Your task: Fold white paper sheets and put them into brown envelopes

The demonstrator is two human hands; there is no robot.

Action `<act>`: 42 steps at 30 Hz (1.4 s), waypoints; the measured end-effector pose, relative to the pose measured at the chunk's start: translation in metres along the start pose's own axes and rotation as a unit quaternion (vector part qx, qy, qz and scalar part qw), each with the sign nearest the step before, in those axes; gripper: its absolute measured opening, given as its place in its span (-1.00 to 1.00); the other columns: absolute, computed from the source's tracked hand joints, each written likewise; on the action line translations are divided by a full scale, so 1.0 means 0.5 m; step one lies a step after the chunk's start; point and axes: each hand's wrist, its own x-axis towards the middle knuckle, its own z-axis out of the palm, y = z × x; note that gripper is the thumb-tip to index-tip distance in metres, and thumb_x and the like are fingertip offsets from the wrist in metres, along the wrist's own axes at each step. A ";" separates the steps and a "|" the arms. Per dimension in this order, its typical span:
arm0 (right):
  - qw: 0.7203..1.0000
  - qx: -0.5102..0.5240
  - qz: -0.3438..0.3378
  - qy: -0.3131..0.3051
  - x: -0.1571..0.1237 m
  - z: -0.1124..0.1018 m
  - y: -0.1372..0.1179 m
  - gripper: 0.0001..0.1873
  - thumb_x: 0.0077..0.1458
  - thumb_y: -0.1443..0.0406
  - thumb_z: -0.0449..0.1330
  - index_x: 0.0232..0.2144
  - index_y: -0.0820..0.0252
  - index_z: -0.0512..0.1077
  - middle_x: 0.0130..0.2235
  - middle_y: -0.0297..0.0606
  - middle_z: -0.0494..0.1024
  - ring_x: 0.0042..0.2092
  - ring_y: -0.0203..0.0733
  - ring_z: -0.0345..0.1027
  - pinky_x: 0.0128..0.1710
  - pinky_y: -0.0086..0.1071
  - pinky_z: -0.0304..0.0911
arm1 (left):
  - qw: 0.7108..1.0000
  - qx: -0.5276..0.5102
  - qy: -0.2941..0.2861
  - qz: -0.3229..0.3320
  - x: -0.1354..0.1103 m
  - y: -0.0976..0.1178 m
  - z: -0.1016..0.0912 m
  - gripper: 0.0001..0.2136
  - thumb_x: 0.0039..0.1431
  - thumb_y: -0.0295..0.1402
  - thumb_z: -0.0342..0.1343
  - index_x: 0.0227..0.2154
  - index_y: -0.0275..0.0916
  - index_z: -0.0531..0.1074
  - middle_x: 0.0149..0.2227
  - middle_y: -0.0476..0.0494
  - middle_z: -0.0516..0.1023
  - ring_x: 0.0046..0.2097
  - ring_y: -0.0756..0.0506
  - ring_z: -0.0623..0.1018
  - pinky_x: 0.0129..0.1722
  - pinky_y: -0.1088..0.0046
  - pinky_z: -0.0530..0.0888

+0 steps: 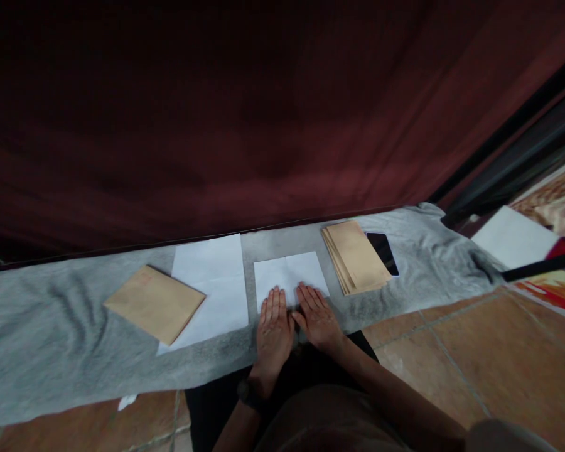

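My left hand point(275, 329) lies flat on the near left part of a white sheet of paper point(289, 270), fingers stretched forward. Beside it, my right hand point(318, 317) presses flat on the near right part of the same sheet, the thumbs close together. A crease runs across the middle of this paper, and its near edge is partly covered by my hands. To the left lie larger white sheets point(211, 263) with a brown envelope point(154, 302) resting across them. On the right is a fanned stack of brown envelopes point(360, 257).
A dark phone point(383, 252) sits beside the envelope stack. Grey cloth point(42, 333) covers the long narrow surface, wrinkled at both ends. A dark red curtain-like backdrop point(263, 144) rises behind it. Tiled floor point(433, 358) shows in front, with a white scrap point(127, 402) at lower left.
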 end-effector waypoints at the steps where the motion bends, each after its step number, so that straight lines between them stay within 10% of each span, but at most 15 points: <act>1: 1.000 -0.005 0.001 0.006 -0.006 0.000 0.004 -0.36 0.40 0.12 -0.04 0.38 0.37 0.07 0.36 -0.01 0.19 0.39 -0.02 0.05 0.37 -0.06 0.03 | 1.000 -0.001 0.006 -0.008 -0.003 -0.001 -0.002 -0.43 0.35 -0.40 -0.17 0.39 -0.46 -0.03 0.40 -0.42 0.12 0.43 -0.22 0.08 0.37 0.06 0.19; 20: 0.996 -0.036 0.052 0.062 -0.063 -0.013 0.034 -0.22 0.39 0.13 -0.02 0.45 0.33 -0.25 0.41 0.06 0.03 0.38 0.16 0.04 0.31 0.05 0.11 | 0.994 -0.009 0.074 -0.082 -0.052 -0.006 -0.015 -0.35 0.42 -0.16 -0.17 0.42 -0.40 -0.14 0.40 -0.48 0.09 0.41 -0.31 0.14 0.33 -0.01 0.24; 42: 0.999 0.032 -0.042 -0.003 -0.029 -0.024 -0.014 -0.43 0.40 0.19 -0.03 0.35 0.30 0.15 0.34 -0.09 0.26 0.36 -0.05 0.10 0.37 -0.06 0.04 | 0.999 0.016 -0.013 0.038 -0.034 0.023 0.000 -0.38 0.29 -0.52 -0.20 0.41 -0.41 -0.09 0.41 -0.33 0.11 0.42 -0.18 0.11 0.38 0.12 0.18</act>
